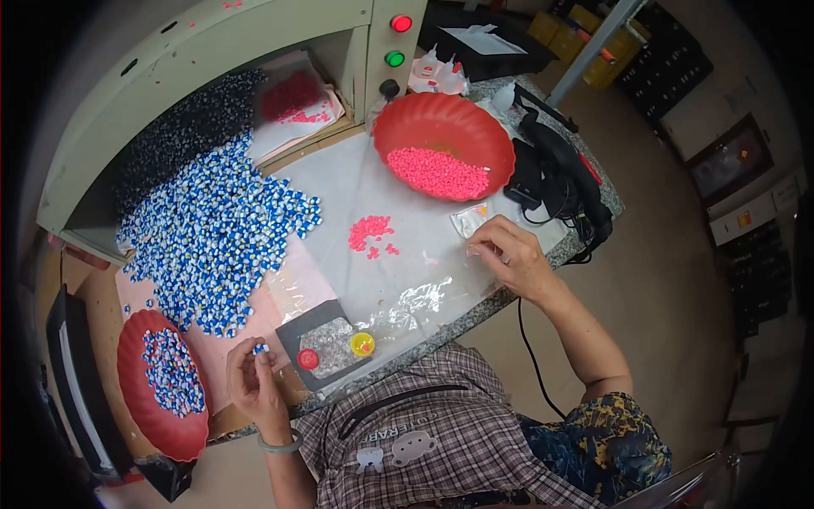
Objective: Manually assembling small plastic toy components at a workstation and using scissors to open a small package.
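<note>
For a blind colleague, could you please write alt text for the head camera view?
A seated person's left hand holds a small blue-and-white piece, while the right hand rests on clear plastic sheeting. A heap of blue-and-white pieces and a red bowl of pink pieces lie on the table.

A small clear packet (469, 219) lies beside the red bowl (443, 144); white packets (437, 76) lie behind.

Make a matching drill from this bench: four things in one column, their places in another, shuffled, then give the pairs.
Things:
1. left hand
2. right hand
3. big red bowl
4. yellow cap

Places:
A. on the dark tray near the table's front edge
B. pinching a small blue-and-white piece
C. holding pink pieces, far side of the table
D. resting on the clear plastic sheet

Pairs: 1-B, 2-D, 3-C, 4-A
</note>
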A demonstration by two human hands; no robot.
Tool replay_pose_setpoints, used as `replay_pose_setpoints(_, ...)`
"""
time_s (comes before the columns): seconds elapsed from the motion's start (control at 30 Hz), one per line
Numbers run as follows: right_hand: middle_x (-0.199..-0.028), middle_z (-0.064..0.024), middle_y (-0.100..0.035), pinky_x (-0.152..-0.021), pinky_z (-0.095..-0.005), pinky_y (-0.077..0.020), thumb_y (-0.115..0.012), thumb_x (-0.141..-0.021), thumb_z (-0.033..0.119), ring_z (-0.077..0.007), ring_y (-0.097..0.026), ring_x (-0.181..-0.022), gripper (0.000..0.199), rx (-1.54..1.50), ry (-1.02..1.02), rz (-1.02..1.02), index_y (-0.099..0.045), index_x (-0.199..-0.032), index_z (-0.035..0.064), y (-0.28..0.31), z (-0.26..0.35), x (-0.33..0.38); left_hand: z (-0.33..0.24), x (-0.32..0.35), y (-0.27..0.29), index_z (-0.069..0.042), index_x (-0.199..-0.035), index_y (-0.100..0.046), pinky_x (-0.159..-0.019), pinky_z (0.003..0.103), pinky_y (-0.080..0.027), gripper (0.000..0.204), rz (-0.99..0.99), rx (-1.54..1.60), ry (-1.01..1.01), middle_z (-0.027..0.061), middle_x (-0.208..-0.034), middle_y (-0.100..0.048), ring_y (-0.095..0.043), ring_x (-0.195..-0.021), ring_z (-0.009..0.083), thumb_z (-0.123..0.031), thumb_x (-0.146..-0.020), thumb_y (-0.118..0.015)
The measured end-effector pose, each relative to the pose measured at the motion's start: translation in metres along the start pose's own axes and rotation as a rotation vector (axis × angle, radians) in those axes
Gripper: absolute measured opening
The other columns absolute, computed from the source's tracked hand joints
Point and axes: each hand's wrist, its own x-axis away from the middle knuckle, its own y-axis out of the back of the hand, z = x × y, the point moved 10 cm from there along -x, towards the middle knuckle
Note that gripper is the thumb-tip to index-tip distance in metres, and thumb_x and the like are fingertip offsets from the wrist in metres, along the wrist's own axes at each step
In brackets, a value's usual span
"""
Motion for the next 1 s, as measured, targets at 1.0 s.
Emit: replay_pose_setpoints(1.0, -0.107, -0.0167, -0.072, -0.090, -0.0375, -0.0526, -0.078, -0.076, 0.032, -0.0286, -0.069, -0.103, 0.043, 0.323, -0.952, -0.074, -0.071, -0.106, 0.0018, 0.218, -0.465, 0.047, 0.023, 0.001, 0.001, 0.000, -0.119, -0.062, -0.074, 0.022, -0.048, 0.019, -0.040, -0.123, 0.068, 0.0048, -0.107, -0.065, -0.057, -0.083, 0.0097, -0.008, -0.102, -0.055)
